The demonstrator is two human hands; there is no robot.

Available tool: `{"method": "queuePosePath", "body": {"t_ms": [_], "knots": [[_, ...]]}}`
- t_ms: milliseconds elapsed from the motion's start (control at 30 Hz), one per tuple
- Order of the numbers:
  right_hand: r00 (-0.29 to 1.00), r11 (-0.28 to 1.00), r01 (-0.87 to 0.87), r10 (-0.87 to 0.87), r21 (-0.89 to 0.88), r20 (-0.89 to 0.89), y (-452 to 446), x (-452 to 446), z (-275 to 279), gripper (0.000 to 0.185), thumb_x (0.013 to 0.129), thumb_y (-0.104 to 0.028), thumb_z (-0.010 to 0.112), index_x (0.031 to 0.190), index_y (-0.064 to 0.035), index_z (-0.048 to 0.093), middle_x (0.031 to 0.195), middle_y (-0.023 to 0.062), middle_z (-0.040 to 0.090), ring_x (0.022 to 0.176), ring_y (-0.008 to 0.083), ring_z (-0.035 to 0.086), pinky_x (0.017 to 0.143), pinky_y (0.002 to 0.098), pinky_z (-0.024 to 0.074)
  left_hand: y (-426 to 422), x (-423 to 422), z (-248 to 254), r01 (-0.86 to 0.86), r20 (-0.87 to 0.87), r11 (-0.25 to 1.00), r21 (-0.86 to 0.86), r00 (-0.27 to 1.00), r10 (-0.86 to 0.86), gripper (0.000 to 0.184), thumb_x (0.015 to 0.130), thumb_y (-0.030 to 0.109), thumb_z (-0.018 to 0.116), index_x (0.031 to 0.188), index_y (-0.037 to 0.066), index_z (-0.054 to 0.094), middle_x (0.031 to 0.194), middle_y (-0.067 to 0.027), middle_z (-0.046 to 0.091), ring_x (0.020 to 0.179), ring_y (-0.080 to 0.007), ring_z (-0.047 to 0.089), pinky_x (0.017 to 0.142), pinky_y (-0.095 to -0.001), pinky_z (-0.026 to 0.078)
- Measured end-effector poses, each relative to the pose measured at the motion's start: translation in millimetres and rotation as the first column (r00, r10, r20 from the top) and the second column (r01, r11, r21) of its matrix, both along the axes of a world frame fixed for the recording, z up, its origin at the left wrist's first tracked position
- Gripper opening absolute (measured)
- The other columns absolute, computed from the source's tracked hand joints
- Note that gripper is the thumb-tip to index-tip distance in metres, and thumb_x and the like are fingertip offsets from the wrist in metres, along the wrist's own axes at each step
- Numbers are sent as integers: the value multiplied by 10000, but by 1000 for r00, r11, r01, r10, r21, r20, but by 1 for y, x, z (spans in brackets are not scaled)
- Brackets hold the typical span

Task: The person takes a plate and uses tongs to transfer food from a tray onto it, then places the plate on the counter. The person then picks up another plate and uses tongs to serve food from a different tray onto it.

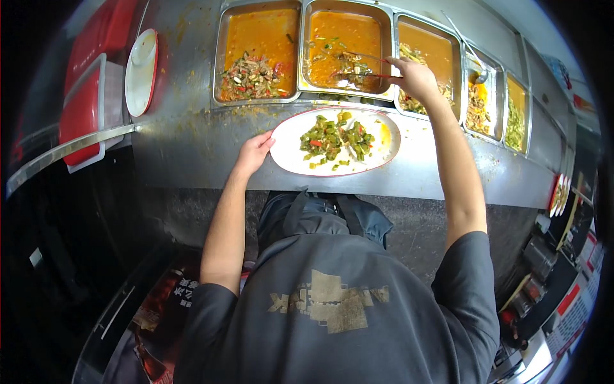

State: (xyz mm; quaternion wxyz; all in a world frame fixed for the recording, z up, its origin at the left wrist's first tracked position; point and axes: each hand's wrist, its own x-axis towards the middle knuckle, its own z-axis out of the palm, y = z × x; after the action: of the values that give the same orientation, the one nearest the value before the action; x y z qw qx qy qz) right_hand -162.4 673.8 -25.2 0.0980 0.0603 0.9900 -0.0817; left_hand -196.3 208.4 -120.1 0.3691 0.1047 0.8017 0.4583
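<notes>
A white oval plate (286,144) with a red rim bears chopped green peppers (327,137) with red bits. My left hand (256,152) grips the plate at its left edge. Red-handled tongs (368,75) are in my right hand (412,78), with their tips in the food of the second steel tray (346,89), among greens in orange, oily liquid. The plate lies just in front of that tray.
Left of it stands another food tray (219,64); several more run to the right, one with a ladle (481,75). A white dish (142,70) and red containers (86,109) are at the left. Small plates (559,195) sit at the far right.
</notes>
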Motion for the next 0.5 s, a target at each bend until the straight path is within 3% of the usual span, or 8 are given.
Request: {"method": "queuePosePath", "body": {"t_ms": [67,267,500], "knots": [[999,1000,2,-2,5,36,1,-9,-8,515,877,-351,672,1346,-176,553,1096,119,668,1025,297,648,872,418,520,2,-1,6,4,6,1000,-9,1000,-4,357,989,196,579,1286,0,596,1147,-97,696,1024,-133,630,915,-259,470],[995,999,46,-46,1,90,-3,-18,-17,421,899,-350,640,1287,-191,609,1045,98,700,950,296,671,826,420,539,-1,-1,1,6,30,1000,24,1000,-7,370,987,210,582,1285,-9,593,1167,-108,693,1045,-145,634,925,-268,470],[997,998,58,-60,-33,-48,-20,1,-16,335,913,-346,617,1203,-188,669,965,92,711,869,295,682,765,424,545,-9,-1,-22,5,12,999,40,1000,-5,401,979,239,598,1290,-15,588,1198,-136,683,1078,-173,638,941,-281,468]]}}
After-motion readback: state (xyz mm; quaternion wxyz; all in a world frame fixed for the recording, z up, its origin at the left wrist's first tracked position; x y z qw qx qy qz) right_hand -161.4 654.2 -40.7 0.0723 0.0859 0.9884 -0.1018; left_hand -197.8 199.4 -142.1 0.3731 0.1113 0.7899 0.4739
